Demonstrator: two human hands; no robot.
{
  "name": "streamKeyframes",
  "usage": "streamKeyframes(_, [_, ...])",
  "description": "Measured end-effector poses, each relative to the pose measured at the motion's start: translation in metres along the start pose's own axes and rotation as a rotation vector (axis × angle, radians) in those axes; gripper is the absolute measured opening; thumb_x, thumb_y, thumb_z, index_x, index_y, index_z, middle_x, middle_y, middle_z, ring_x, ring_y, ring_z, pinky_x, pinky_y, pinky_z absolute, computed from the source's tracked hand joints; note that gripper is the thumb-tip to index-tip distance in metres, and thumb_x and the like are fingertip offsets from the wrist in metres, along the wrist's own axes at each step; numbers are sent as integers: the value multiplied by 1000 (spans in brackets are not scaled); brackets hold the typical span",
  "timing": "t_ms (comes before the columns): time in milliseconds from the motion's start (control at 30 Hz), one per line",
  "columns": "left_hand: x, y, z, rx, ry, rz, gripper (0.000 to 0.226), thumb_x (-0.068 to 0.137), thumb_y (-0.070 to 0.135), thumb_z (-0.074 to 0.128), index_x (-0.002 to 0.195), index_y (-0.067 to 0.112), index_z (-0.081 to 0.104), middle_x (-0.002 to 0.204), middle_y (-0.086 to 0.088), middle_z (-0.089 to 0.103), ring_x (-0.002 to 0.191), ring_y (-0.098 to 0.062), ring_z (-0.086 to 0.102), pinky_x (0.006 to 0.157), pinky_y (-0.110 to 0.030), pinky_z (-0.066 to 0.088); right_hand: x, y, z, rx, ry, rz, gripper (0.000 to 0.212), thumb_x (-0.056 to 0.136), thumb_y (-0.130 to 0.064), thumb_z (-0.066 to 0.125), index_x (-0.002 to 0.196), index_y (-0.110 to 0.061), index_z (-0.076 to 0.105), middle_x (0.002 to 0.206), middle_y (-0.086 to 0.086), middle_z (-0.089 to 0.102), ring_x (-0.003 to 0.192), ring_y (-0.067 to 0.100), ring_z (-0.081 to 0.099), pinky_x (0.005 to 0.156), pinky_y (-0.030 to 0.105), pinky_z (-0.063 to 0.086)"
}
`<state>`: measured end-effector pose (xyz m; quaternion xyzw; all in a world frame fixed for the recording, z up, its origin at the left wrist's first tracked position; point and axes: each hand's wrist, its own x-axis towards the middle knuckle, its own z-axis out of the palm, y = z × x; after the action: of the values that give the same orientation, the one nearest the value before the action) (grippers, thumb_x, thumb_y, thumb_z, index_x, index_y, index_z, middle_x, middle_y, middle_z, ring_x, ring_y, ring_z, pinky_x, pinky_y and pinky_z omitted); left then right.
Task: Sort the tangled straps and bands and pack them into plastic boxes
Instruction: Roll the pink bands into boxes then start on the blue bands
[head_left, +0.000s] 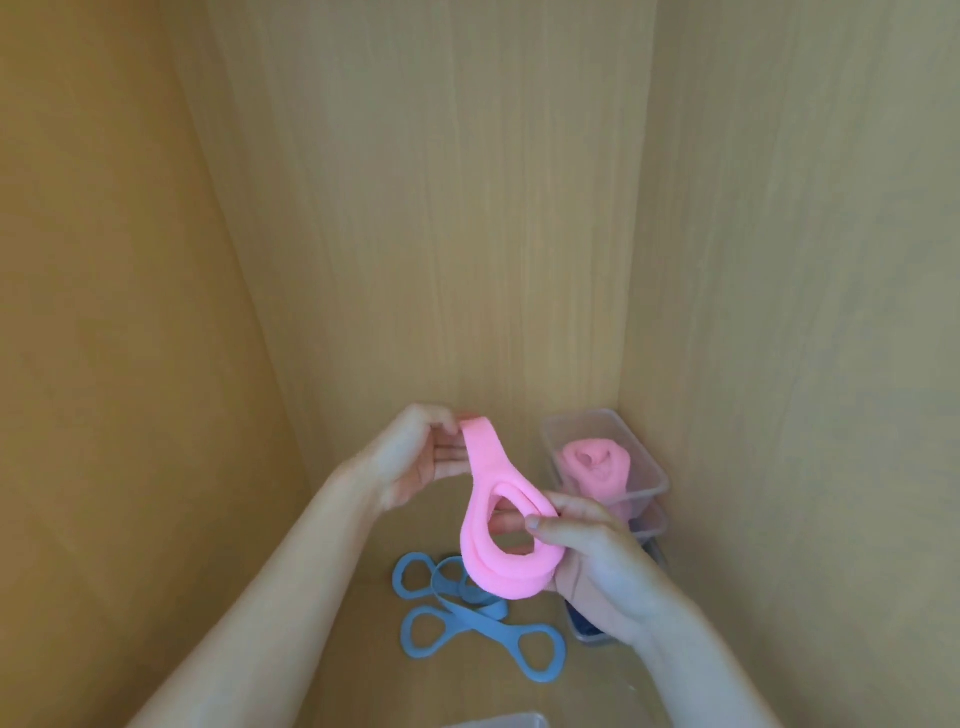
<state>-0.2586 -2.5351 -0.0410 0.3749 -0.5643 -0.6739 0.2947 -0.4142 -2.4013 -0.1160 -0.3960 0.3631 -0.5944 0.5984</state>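
1. The pink band (480, 467), a wide soft strip, is held in the air between both hands, in front of the back panel and above the shelf floor. Its lower part is wound into a loose oval coil of a few layers with an open hole in the middle. Its free end rises up and to the left from the coil.
2. The left hand (415, 460) pinches the top end of the pink band at its fingertips, palm turned toward the coil and the other fingers fairly straight.
3. The right hand (597, 566) grips the coil from the right side. Its thumb (543, 526) presses on the near edge, and fingers show through the hole.
4. Below the coil, blue straps (467, 616) with loop handles at their ends lie crossed over one another on the floor.
5. At the back right corner a clear plastic box (582, 415) holds a rolled pink band (597, 462), its spiral end facing up.
6. That box sits on a second clear box (652, 525). Lower down, partly hidden by the right hand, a third box (584, 626) holds something dark that I cannot make out.
7. The rim of another clear box (498, 719) shows at the bottom edge.
8. Light wood-grain panels (441, 208) enclose the space at the back and on both sides.
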Motion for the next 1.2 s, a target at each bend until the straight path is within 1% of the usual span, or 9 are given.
streamKeyframes(67, [-2,-14,-3,360,65,64,45,84,5,42,123,-1,65,94,-5,71,84,-15,69,74,-28,58,-1,1,-2,-19,20,46,32,98,3,48,111,-5,76,111,19,74,93,24,72,73,35,58])
streamKeyframes(133, [-6,-25,-3,825,143,177,55,81,14,49,134,11,63,114,-3,62,110,-19,62,94,-31,51,-2,1,-2,-22,21,79,29,95,2,52,109,-6,77,108,16,75,92,22,73,72,34,58])
streamKeyframes(200, [-15,-38,-1,966,169,345,74,70,15,48,143,16,54,122,-2,46,127,-21,46,108,-24,36,-3,1,-4,-15,12,107,26,87,-3,60,103,-6,79,102,13,76,90,21,74,71,35,58])
streamKeyframes(333, [-25,-68,-4,909,17,579,77,73,14,65,146,31,48,151,19,30,144,8,20,110,-2,13,-4,0,-11,-1,-13,153,27,86,-3,57,102,-4,79,103,16,76,90,22,73,72,33,58])
streamKeyframes(467, [-28,-96,0,803,70,593,67,81,7,82,138,32,58,145,21,38,135,16,33,109,-5,26,-7,0,-14,34,-66,148,30,87,-4,56,111,-2,76,108,16,74,95,22,72,75,32,57])
streamKeyframes(700, [-30,-101,0,622,199,561,49,85,-4,71,119,32,72,108,14,69,100,-4,69,85,-20,54,-8,4,-8,-72,-46,191,28,90,1,58,109,-7,77,94,7,73,83,18,68,74,35,56])
streamKeyframes(800, [-33,-97,1,491,247,504,44,86,-3,69,105,37,71,101,20,75,89,-3,72,74,-15,53,-10,6,-2,-242,77,135,22,96,-1,61,106,-12,77,99,8,75,89,20,70,82,41,58])
streamKeyframes(900, [-33,-93,-1,303,304,433,31,84,-7,71,98,20,75,91,2,77,78,-13,73,66,-20,56,-12,6,-1,-277,189,68,17,91,-4,70,108,-8,73,101,11,75,95,24,73,88,48,60])
streamKeyframes(1200, [-41,-89,-1,50,196,292,19,94,-8,59,105,6,65,86,-21,75,68,-25,70,59,-28,57,-12,11,7,-504,320,-58,29,88,5,67,103,-19,74,93,-6,77,89,12,74,81,33,62])
